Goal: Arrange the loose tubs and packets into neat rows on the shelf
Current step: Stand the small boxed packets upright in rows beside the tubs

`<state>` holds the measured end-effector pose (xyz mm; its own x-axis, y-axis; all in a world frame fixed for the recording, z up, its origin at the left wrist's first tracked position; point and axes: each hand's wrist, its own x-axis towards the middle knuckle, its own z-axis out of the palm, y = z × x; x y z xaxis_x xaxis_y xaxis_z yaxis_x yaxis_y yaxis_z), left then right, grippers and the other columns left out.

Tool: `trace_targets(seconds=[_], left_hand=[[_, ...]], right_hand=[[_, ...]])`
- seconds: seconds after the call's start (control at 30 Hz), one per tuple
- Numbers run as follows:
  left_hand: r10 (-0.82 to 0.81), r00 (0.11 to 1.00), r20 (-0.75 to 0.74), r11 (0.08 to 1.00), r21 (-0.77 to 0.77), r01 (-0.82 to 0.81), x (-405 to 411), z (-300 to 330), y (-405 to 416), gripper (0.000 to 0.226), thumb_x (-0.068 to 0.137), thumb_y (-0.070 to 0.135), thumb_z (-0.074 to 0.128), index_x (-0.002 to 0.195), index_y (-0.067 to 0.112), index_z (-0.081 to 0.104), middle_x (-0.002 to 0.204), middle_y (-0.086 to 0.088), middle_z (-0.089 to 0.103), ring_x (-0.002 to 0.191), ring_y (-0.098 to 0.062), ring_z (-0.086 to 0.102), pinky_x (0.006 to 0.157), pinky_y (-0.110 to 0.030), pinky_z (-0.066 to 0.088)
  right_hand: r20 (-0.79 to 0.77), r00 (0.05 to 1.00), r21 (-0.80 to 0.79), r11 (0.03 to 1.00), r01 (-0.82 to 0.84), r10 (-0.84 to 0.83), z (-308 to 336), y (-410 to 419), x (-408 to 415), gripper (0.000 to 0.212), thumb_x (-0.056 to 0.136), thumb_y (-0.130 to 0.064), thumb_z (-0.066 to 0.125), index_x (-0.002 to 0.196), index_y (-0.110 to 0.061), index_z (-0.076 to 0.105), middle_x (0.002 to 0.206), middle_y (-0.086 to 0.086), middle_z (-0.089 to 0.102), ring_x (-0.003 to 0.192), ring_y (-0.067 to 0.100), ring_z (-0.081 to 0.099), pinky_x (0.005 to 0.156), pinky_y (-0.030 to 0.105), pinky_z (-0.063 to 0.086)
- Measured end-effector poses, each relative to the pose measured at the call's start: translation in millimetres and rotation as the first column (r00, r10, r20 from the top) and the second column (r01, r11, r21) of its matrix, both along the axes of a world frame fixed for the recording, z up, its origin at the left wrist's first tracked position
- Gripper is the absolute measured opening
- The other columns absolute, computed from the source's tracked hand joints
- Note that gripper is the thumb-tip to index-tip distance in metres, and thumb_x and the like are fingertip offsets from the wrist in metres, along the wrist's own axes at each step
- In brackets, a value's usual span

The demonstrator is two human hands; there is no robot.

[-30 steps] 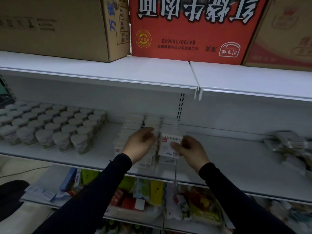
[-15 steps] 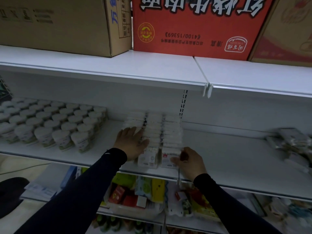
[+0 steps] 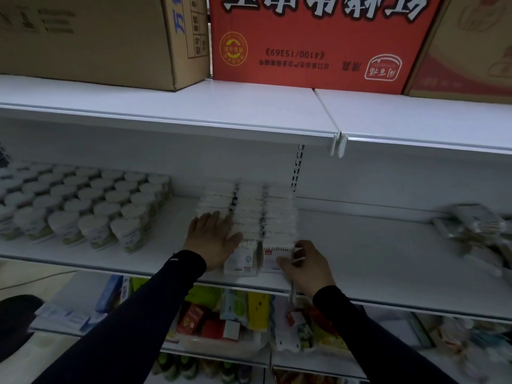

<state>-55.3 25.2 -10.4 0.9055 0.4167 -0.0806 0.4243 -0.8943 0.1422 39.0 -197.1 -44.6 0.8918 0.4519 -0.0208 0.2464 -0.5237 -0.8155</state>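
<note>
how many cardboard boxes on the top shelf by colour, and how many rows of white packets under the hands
Brown cardboard boxes: 2, counting the one cut off at the right edge
Red cardboard box: 1
Rows of white packets: 3
Total: 3 boxes, 3 packet rows

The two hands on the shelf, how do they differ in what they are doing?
The left hand lies flat with fingers spread on the left row of packets; the right hand curls and pinches the front packet of the right row. The left reaches farther back than the right. Both wear dark sleeves.
</note>
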Motion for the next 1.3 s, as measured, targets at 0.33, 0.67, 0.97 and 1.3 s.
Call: trace_targets(seconds=[0.33,0.67,0.97,1.3], left_hand=[[-0.095,0.995,0.039,0.995,0.026,0.094,-2,4,5,0.082,0.092,0.072,0.027,0.156,0.027,0.002,0.164,-0.002,0.001,0.149,-0.024,0.002,0.12,-0.041,0.0],[-0.211,0.976,-0.059,0.957,0.188,0.219,1,-7,4,0.104,0.08,0.072,0.054,0.154,0.029,-0.005,0.163,-0.003,-0.002,0.149,-0.028,-0.002,0.12,-0.046,-0.003],[-0.227,0.974,-0.016,0.961,0.156,0.227,0,-6,6,0.103,0.08,0.073,0.053,0.155,0.028,-0.001,0.163,-0.004,-0.001,0.149,-0.028,0.0,0.12,-0.045,-0.002],[-0.28,0.836,0.472,0.951,0.015,0.31,4,28,-15,0.084,0.083,0.064,0.02,0.141,0.011,0.048,0.146,-0.013,0.047,0.135,-0.03,0.04,0.115,-0.035,0.019]], right_hand=[[0.084,0.994,0.013,0.997,0.075,-0.076,10,-12,5,0.067,0.079,-0.056,0.067,0.134,-0.026,0.043,0.114,-0.003,0.049,0.091,0.011,0.057,0.077,0.022,0.045],[0.095,0.995,-0.031,0.999,0.043,-0.04,10,-15,-3,0.068,0.08,-0.058,0.065,0.136,-0.028,0.041,0.117,-0.004,0.047,0.094,0.01,0.056,0.078,0.021,0.044],[0.127,0.991,-0.053,0.997,0.049,-0.042,5,-14,-10,0.069,0.081,-0.057,0.064,0.138,-0.026,0.04,0.128,-0.001,0.047,0.104,0.01,0.052,0.088,0.022,0.044],[0.43,0.902,-0.225,0.971,0.083,0.023,33,-67,2,0.072,0.088,-0.058,0.052,0.147,-0.019,0.033,0.152,0.003,0.031,0.138,0.017,0.03,0.11,0.022,0.022]])
